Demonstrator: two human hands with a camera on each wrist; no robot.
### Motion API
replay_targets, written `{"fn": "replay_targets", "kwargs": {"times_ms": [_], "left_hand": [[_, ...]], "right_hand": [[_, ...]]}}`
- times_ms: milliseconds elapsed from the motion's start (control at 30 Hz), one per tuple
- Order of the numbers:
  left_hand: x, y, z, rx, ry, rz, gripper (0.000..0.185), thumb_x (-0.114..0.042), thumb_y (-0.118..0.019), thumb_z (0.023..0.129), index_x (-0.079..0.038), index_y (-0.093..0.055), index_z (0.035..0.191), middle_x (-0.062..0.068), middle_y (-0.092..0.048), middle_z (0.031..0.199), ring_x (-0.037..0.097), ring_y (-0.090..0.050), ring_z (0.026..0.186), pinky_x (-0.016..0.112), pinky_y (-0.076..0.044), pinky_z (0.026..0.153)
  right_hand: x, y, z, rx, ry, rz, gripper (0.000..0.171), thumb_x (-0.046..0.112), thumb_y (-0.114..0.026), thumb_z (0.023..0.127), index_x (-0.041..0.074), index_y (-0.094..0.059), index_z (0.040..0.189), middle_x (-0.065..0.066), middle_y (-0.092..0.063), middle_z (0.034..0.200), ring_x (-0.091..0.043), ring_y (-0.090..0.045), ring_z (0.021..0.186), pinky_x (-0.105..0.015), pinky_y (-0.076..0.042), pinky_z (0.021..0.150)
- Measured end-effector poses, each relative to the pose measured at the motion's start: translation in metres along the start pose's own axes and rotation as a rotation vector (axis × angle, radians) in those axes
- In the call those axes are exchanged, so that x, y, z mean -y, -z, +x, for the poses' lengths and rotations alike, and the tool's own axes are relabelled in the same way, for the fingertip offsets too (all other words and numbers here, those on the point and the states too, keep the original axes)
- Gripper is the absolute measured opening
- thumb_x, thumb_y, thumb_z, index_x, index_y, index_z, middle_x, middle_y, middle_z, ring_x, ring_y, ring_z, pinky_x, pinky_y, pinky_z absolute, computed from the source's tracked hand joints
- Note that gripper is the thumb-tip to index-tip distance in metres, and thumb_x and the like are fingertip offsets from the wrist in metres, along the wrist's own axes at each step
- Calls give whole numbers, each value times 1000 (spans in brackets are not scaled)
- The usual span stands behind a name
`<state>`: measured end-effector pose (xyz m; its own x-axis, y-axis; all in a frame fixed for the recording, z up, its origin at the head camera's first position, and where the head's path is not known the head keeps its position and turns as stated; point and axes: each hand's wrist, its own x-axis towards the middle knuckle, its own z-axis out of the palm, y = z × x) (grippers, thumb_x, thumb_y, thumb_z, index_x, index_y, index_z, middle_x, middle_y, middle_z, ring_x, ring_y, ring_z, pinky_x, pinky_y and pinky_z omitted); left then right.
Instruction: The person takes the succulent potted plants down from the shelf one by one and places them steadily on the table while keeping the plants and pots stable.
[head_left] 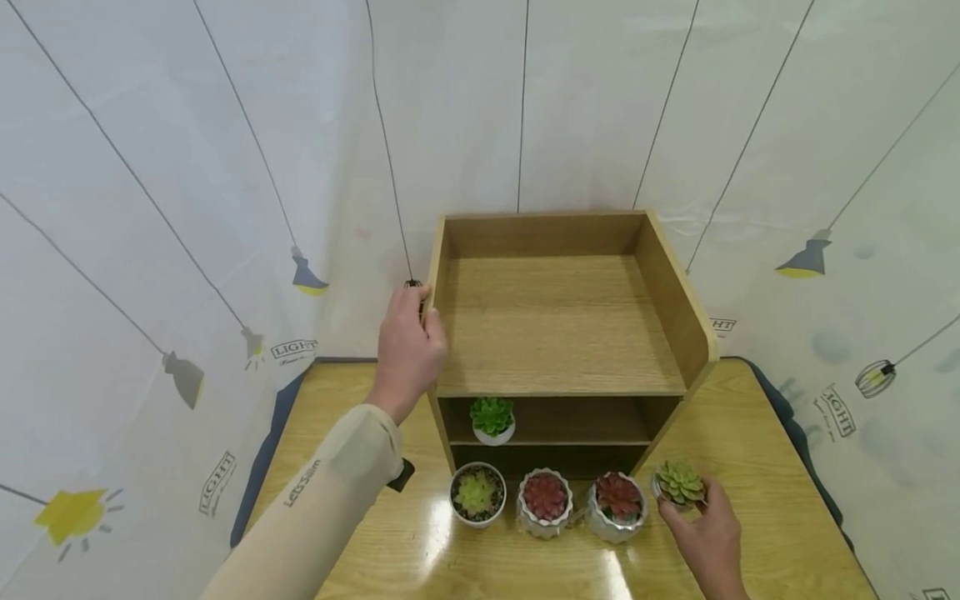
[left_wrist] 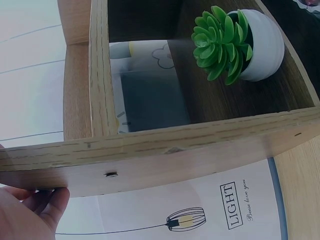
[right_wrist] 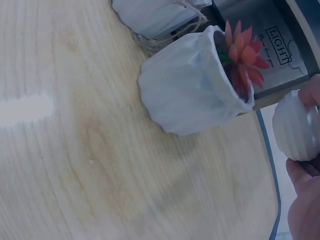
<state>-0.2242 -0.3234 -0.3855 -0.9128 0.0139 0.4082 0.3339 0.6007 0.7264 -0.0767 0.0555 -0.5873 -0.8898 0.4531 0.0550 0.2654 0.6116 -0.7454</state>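
My left hand [head_left: 408,346] holds the upper left side panel of a small wooden shelf [head_left: 562,325]; in the left wrist view its fingers lie against the panel's outer face. With my right hand [head_left: 708,529] I grip a white pot with a light green succulent [head_left: 680,482], to the right of the shelf. In the right wrist view this ribbed pot [right_wrist: 295,127] appears above the table, fingers on both sides. On the shelf's middle level, at the left, stands a bright green succulent [head_left: 492,417] in a round white pot [left_wrist: 265,45].
Along the shelf's front stand a yellow-green succulent [head_left: 476,494] in a white pot and two red succulents, one in the middle [head_left: 545,496] and one at right [head_left: 618,497]. All are on the wooden table [head_left: 405,550]. Lamp-printed sheeting [head_left: 585,108] surrounds the table's back and sides.
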Motion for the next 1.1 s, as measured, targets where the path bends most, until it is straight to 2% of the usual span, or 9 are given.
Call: {"fn": "replay_targets", "kwargs": {"times_ms": [233,500,767,1100], "left_hand": [[0,1,-1,-4,-13,3,40,-8,-40,104,11,-52,138,27,-55,125,32,-52,86,44,-51,76],[1,0,0,-5,-14,2,40,-8,-41,104,11,-52,138,27,-55,126,33,-54,92,46,-52,82],[0,-1,0,-8,-9,7,39,-7,-41,104,10,-53,137,26,-56,124,32,-52,85,43,-52,74],[0,0,0,-9,-14,6,39,-7,-42,104,10,-53,137,26,-56,125,32,-53,88,44,-52,77]], "right_hand": [[-12,-4,-1,-27,13,-51,59,9,-80,83,-17,-51,128,-37,-57,121,-53,-59,116,-62,-51,97],[-19,-6,-1,22,-52,-71,65,14,-78,87,-18,-46,134,-39,-53,127,-58,-57,118,-64,-50,97],[-29,-10,-1,41,-43,-82,68,15,-77,88,-21,-43,135,-42,-52,128,-60,-56,118,-64,-50,98],[-33,-15,-4,12,-26,-100,66,14,-79,86,-21,-47,132,-44,-54,125,-60,-58,115,-65,-50,96]]}}
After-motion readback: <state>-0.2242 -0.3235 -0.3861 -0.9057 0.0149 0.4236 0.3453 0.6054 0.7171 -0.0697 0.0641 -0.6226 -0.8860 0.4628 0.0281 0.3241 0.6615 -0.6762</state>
